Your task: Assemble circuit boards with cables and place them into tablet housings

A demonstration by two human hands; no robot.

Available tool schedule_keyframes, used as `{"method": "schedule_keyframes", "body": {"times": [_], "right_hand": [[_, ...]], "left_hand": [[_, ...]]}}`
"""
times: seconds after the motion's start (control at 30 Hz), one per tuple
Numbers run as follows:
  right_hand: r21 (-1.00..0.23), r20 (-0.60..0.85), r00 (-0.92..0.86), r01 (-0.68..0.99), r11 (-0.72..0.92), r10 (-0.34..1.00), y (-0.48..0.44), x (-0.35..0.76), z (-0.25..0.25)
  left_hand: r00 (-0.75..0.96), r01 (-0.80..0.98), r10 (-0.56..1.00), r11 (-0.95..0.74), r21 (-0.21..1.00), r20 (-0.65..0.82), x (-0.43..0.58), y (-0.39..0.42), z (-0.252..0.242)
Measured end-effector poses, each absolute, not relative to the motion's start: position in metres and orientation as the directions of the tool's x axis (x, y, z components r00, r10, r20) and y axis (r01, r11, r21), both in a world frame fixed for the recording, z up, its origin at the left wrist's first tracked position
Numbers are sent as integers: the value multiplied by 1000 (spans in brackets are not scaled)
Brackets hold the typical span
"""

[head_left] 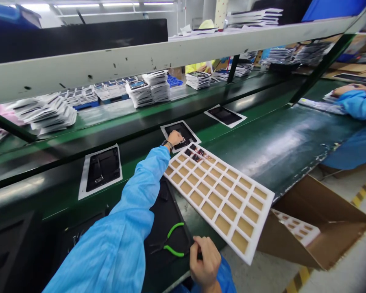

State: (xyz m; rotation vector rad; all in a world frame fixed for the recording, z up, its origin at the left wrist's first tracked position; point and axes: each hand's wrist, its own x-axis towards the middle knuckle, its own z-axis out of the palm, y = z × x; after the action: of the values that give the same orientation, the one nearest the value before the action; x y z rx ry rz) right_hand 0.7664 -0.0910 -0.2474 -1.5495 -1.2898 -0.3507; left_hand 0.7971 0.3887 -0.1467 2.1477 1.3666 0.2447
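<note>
My left arm stretches out over the conveyor belt, and my left hand (175,138) is closed over the dark inside of an open tablet housing (187,131) on a white sheet. What its fingers hold, if anything, is hidden. Low in the view, my right hand (205,260) has curled fingers at the near edge of the bench; a dark spot shows by the thumb, too small to name. Between the hands lies a white foam tray (215,195) with tan compartments. Several small dark parts (196,156) sit at its far corner. Green-handled pliers (173,240) lie on a black mat.
Other tablet housings lie on the belt, one left (105,169) and one farther right (225,115). A cardboard box (317,224) with another foam tray stands low at right. A shelf beam (171,53) crosses overhead. A co-worker's blue sleeve (360,103) is at the right edge.
</note>
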Motion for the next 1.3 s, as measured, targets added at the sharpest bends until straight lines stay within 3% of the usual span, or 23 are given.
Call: {"method": "schedule_keyframes", "body": {"times": [0.3,0.53,0.67,0.73,0.8,0.87,0.97,1.07,1.2,1.3], "right_hand": [[-501,757,360,856,129,545,-93,767,-251],[-518,748,350,839,167,564,-93,771,-262],[-699,629,488,695,167,605,-96,775,-254],[-845,474,612,519,131,634,-96,780,-232],[-940,309,621,314,133,721,-95,785,-191],[-977,208,418,132,167,885,-92,784,-135],[-960,260,-40,-117,254,965,-85,765,-50],[-883,419,-455,-404,237,786,-76,729,7],[-923,356,-762,-378,75,541,-73,693,36],[-950,295,-815,-307,60,498,-77,688,43]], "left_hand": [[512,818,838,-409,404,-187,801,383,-142],[500,852,862,-469,234,-90,762,357,-103],[491,868,868,-480,125,-73,708,332,-50],[482,875,873,-476,82,-73,669,314,-20],[484,875,872,-483,40,-66,623,290,9],[527,847,846,-531,-27,-80,574,263,34],[510,845,848,-525,-101,-141,500,217,62],[356,904,922,-382,-195,-156,427,175,82],[52,948,991,-88,-305,-123,332,124,96],[-124,942,982,72,-328,-140,274,87,95]]}}
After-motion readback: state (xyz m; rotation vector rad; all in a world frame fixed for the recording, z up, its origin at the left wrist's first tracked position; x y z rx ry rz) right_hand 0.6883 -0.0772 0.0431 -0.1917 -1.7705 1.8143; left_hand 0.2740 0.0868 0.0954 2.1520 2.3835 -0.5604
